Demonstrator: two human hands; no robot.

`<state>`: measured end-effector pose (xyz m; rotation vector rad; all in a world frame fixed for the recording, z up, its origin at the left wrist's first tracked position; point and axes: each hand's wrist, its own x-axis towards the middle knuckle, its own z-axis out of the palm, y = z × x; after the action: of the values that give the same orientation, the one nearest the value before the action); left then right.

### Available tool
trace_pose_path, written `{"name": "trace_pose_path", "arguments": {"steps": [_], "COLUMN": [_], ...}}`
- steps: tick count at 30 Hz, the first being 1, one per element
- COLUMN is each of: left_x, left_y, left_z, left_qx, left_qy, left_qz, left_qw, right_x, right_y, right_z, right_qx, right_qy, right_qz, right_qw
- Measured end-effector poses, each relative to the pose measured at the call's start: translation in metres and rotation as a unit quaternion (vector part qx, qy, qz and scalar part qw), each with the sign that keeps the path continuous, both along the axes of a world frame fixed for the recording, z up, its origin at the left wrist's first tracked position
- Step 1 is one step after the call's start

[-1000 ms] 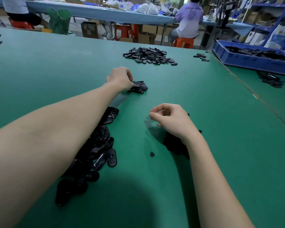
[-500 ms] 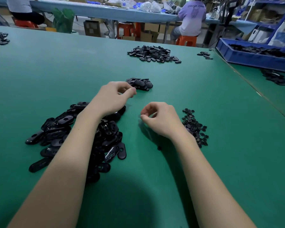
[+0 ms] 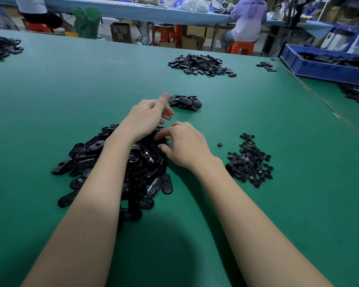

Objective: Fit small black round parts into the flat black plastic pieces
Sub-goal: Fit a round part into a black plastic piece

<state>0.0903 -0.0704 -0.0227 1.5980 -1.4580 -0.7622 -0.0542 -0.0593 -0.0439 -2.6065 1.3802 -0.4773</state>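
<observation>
A big heap of flat black oval pieces [image 3: 87, 162] lies on the green table [image 3: 257, 224], partly under my left forearm. My left hand [image 3: 147, 118] hovers over the heap's far edge with its fingers loosely curved and nothing visible in them. My right hand [image 3: 187, 146] reaches into the heap's right side, index finger and thumb spread against the pieces; whether they grip one is hidden. To the right lies a pile of small black round parts [image 3: 249, 162], with a single round part [image 3: 220, 144] beside it. A small stack of flat pieces [image 3: 184, 102] sits just beyond my left hand.
Farther back lie a larger pile of black pieces [image 3: 201, 65], a few loose ones [image 3: 265, 66] and another pile at far left [image 3: 2, 48]. A blue bin [image 3: 311, 69] of parts stands at the right on an adjoining table. People sit at a bench behind.
My left hand has drawn back from the small far stack to above the big heap. My right hand has moved left to the heap's edge.
</observation>
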Motion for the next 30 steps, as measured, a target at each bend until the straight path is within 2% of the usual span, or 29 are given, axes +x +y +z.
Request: {"name": "trace_pose_path", "arguments": {"steps": [4, 9, 13, 15, 17, 20, 22, 27, 30], "left_x": [0.000, -0.013, -0.040, -0.054, -0.064, -0.068, -0.066, -0.064, -0.066], "left_y": [0.002, 0.005, 0.006, 0.007, 0.008, 0.009, 0.009, 0.008, 0.009], "left_z": [0.000, 0.002, 0.000, -0.003, -0.007, -0.014, -0.017, -0.019, -0.020], "left_qx": [-0.010, -0.022, -0.019, 0.002, 0.009, 0.016, 0.021, 0.025, 0.023], "left_qy": [-0.010, -0.079, -0.135, -0.110, -0.048, 0.033, 0.042, 0.052, 0.059], "left_qz": [-0.007, -0.031, -0.086, -0.115, -0.129, -0.113, -0.102, -0.082, -0.074], "left_qw": [1.000, 0.996, 0.987, 0.987, 0.990, 0.993, 0.994, 0.995, 0.995], "right_x": [-0.005, -0.052, -0.096, -0.108, -0.112, -0.117, -0.121, -0.122, -0.119], "right_y": [-0.003, -0.013, -0.023, -0.024, -0.023, -0.024, -0.027, -0.027, -0.026], "right_z": [0.000, 0.009, 0.012, 0.013, 0.014, 0.017, 0.015, 0.005, 0.004], "right_qx": [0.004, 0.070, 0.080, 0.084, 0.085, 0.104, 0.112, 0.108, 0.108], "right_qy": [0.000, -0.087, -0.130, -0.175, -0.216, -0.244, -0.216, -0.073, -0.054], "right_qz": [-0.013, -0.076, -0.129, -0.122, -0.105, -0.108, -0.138, -0.217, -0.225], "right_qw": [1.000, 0.991, 0.980, 0.973, 0.967, 0.958, 0.960, 0.967, 0.967]}}
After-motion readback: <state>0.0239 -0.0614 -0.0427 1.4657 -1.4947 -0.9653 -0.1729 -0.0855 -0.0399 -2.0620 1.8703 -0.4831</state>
